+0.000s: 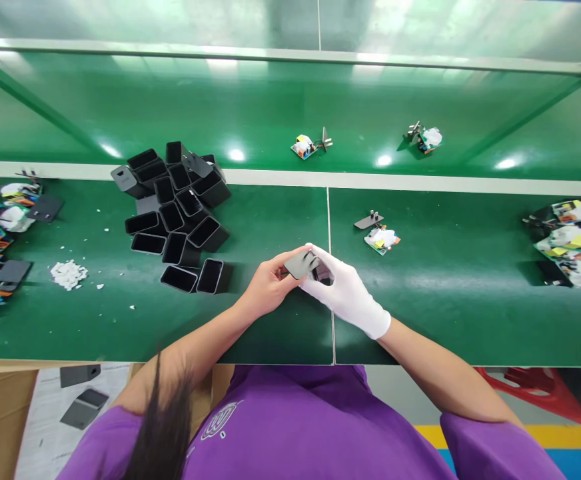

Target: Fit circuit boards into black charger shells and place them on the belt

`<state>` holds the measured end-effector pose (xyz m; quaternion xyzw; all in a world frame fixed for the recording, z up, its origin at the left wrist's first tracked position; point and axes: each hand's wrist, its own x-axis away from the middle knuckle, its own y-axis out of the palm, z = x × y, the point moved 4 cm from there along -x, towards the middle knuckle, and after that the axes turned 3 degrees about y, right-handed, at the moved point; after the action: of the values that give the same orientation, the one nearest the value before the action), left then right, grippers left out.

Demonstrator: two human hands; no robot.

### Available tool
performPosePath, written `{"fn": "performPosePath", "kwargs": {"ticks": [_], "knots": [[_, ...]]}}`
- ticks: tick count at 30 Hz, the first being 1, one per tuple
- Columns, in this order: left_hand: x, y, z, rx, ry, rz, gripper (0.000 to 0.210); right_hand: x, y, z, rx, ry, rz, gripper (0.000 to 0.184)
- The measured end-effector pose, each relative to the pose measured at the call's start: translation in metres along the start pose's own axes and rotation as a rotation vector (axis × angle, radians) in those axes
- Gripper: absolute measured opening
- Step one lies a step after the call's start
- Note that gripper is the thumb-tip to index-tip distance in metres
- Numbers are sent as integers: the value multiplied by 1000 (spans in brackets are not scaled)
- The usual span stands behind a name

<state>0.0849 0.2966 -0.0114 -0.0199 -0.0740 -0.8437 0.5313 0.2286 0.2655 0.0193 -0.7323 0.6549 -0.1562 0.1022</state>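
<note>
In front of my body, both hands meet over a dark charger (300,265) whose grey end plate with metal prongs faces up. My left hand (269,285), bare, pinches this plate from the left. My right hand (344,291), in a white glove, curls round the charger's right side, and a dark part shows between thumb and fingers. Much of the charger's body is hidden by the fingers. Just beyond my right hand lies a circuit board (382,239) with white filler, beside a loose pronged plate (369,221).
Several open black cases (173,217) are heaped left of centre. White crumbs (69,275) lie further left, next to piled circuit boards (13,217). More boards (575,240) sit at the right end. Two boards, one left (304,147) and one right (429,139), show toward the back.
</note>
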Motion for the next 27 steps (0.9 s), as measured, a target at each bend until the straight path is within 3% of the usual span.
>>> {"fn": "performPosePath", "kwargs": {"ticks": [8, 14, 16, 20, 27], "knots": [[-3, 2, 3, 135, -47, 85, 51, 0, -2, 0, -19, 74, 36, 53], [-6, -7, 1, 276, -173, 146, 56, 2, -2, 4, -104, 123, -201, 102], [-6, -8, 1, 275, -178, 164, 58, 2, -4, 7, -148, 143, -225, 95], [-5, -9, 3, 229, -128, 182, 53, -1, -10, 9, -215, 166, -255, 64], [1, -5, 7, 35, 26, 179, 46, -7, -11, 6, -54, 72, -96, 38]]}}
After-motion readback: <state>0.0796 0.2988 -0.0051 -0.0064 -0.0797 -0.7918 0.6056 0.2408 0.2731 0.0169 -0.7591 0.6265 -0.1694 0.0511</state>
